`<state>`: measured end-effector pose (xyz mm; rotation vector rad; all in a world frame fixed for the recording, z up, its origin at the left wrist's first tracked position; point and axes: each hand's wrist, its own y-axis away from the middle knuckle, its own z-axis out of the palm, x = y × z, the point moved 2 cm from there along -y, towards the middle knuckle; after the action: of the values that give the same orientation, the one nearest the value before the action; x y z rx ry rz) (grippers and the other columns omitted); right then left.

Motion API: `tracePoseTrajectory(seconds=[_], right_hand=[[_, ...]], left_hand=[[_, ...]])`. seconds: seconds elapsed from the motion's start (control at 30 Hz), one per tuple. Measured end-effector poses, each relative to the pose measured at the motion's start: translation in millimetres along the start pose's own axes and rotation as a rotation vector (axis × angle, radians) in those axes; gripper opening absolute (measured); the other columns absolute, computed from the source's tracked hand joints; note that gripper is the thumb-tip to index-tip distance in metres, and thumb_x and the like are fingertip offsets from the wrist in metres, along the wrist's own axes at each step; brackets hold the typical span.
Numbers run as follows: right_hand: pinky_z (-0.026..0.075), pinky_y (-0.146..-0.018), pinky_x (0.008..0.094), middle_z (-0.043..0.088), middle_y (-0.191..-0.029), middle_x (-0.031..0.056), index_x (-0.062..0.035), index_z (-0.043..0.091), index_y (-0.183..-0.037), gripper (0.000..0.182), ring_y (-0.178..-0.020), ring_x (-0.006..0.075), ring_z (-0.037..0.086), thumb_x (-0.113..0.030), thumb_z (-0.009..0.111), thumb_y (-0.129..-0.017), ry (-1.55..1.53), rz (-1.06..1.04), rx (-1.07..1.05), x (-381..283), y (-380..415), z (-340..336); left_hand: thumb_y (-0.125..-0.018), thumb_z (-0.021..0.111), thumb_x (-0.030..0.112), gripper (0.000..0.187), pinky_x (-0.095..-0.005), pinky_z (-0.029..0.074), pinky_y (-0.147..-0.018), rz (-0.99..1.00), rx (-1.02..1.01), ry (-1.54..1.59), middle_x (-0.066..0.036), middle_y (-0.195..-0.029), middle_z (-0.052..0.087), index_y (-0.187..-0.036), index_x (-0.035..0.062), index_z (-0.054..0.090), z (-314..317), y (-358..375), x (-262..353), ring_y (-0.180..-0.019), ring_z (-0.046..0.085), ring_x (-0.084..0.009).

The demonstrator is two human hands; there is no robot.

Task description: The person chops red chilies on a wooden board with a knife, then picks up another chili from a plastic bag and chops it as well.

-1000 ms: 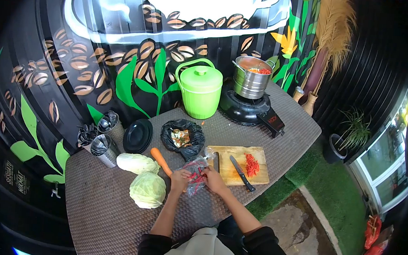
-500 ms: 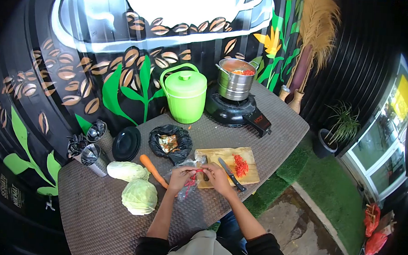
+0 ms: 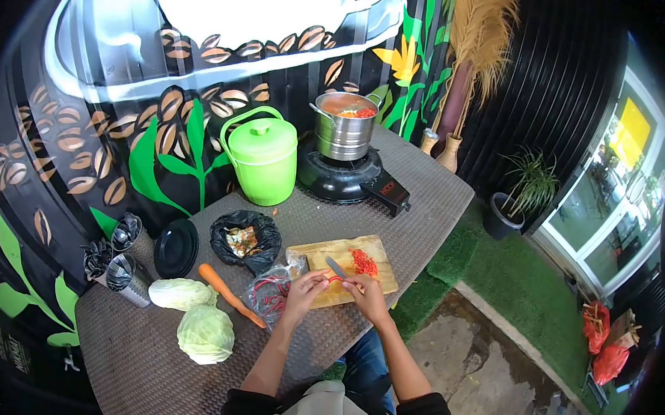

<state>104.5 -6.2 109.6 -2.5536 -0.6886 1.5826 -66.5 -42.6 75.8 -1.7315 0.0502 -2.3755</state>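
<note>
Above the near edge of a wooden cutting board [image 3: 377,285], my left hand [image 3: 305,295] and my right hand [image 3: 367,298] pinch a thin red chili [image 3: 335,278] between them, one at each end. A knife [image 3: 335,266] lies on the board just beyond the chili, its handle partly hidden by my right hand. Chopped red pieces [image 3: 363,262] are heaped on the board to the right of the blade. Left of my left hand, a clear plastic bag [image 3: 266,294] with more red chilies rests against the board.
A carrot [image 3: 226,292], a napa cabbage [image 3: 181,294] and a round cabbage [image 3: 205,335] lie to the left. Behind are a black bag of scraps [image 3: 246,240], a green lidded bucket [image 3: 262,159] and a steel pot [image 3: 344,133] on a black stove [image 3: 338,179]. Cutlery holders [image 3: 128,279] stand far left.
Both hands, with the chili, have moved right from over the plastic bag to over the cutting board. The bag is less covered now. The whole view has shifted.
</note>
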Motion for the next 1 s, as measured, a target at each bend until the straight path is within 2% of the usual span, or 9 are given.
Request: tracePoseTrajectory(seconds=[0.03,0.23,0.33,0.47,0.63,0.77,0.87,0.93,1.0], right_hand=[[0.046,-0.07,0.0352,0.066,-0.081,0.0141,0.0012,0.067,-0.087,0.015,-0.078,0.0292,0.061,-0.012,0.065,-0.081,0.021,-0.076,0.043,-1.0,1.1,-1.8],[0.041,-0.068,0.037,0.062,-0.073,0.0151,0.0005,0.067,-0.085,0.012,-0.07,0.0286,0.056,-0.01,0.065,-0.081,0.198,-0.257,0.129,-8.0,4.4,0.9],[0.039,-0.071,0.0377,0.061,-0.072,0.0148,-0.0004,0.067,-0.083,0.01,-0.069,0.0287,0.055,-0.009,0.064,-0.08,0.382,-0.274,0.237,-14.6,5.5,12.8],[0.037,-0.074,0.0371,0.061,-0.072,0.0141,-0.0007,0.068,-0.082,0.008,-0.069,0.028,0.055,-0.006,0.063,-0.079,0.372,-0.249,0.285,-18.2,0.7,27.0],[0.037,-0.069,0.0386,0.065,-0.08,0.0153,-0.0002,0.066,-0.077,0.005,-0.075,0.0261,0.058,-0.002,0.062,-0.074,0.378,-0.255,0.357,-21.1,-5.3,49.0],[0.037,-0.069,0.0385,0.065,-0.083,0.017,0.0004,0.066,-0.077,0.006,-0.079,0.027,0.06,-0.002,0.061,-0.075,0.442,-0.271,0.377,-17.8,-12.5,61.6],[0.037,-0.07,0.0386,0.065,-0.084,0.0172,0.0009,0.067,-0.081,0.008,-0.079,0.0281,0.06,-0.002,0.061,-0.077,0.392,-0.153,0.357,-10.6,-22.7,63.7],[0.04,-0.07,0.037,0.064,-0.075,0.0144,0.0002,0.068,-0.081,0.009,-0.07,0.028,0.058,-0.009,0.066,-0.078,0.311,-0.166,0.362,-13.5,-25.9,62.4],[0.042,-0.067,0.036,0.064,-0.076,0.014,-0.0007,0.069,-0.079,0.01,-0.069,0.0268,0.058,-0.01,0.067,-0.077,0.255,-0.186,0.321,1.1,-31.0,66.9]], left_hand=[[-0.087,0.062,0.005,0.025,-0.0215,0.046,-0.077,0.022,-0.048,-0.019,-0.005,-0.092,0.065,-0.111,-0.0029,0.061,1.2,-0.1,-0.3,-0.084,0.059,-0.0098],[-0.084,0.064,-0.001,0.026,-0.0223,0.048,-0.081,0.03,-0.054,-0.117,-0.011,-0.1,0.064,-0.109,-0.0056,0.062,6.8,-1.7,-5.1,-0.089,0.061,-0.0124],[-0.081,0.066,-0.005,0.024,-0.0219,0.05,-0.078,0.1,0.067,-0.08,-0.011,-0.097,0.064,-0.104,-0.0087,0.063,9.0,-2.2,-9.2,-0.086,0.062,-0.0131],[-0.079,0.065,-0.009,0.019,-0.0227,0.051,-0.079,0.175,0.168,-0.105,-0.011,-0.097,0.064,-0.098,-0.0098,0.065,14.5,1.3,-7.5,-0.087,0.062,-0.0147],[-0.077,0.068,-0.005,0.02,-0.0196,0.049,-0.071,0.23,0.391,-0.278,-0.008,-0.087,0.065,-0.097,-0.0049,0.068,9.5,7.3,-5.7,-0.079,0.061,-0.0106],[-0.076,0.07,-0.004,0.019,-0.0181,0.047,-0.067,0.261,0.437,-0.222,-0.007,-0.082,0.064,-0.096,-0.004,0.069,4.1,9.2,-10.8,-0.077,0.06,-0.0094],[-0.079,0.068,-0.001,0.019,-0.0183,0.047,-0.066,0.252,0.432,-0.402,-0.006,-0.081,0.064,-0.098,-0.0046,0.068,0.2,13.3,-10.3,-0.077,0.06,-0.009],[-0.083,0.066,0.001,0.019,-0.0207,0.05,-0.067,0.104,0.524,0.035,-0.005,-0.083,0.064,-0.101,-0.0044,0.066,-4.1,10.5,-19.9,-0.076,0.06,-0.009],[-0.084,0.064,0.003,0.02,-0.0222,0.052,-0.066,0.047,0.512,0.108,-0.005,-0.085,0.064,-0.103,-0.0041,0.065,-12.7,8.4,-24.2,-0.075,0.06,-0.0089]])
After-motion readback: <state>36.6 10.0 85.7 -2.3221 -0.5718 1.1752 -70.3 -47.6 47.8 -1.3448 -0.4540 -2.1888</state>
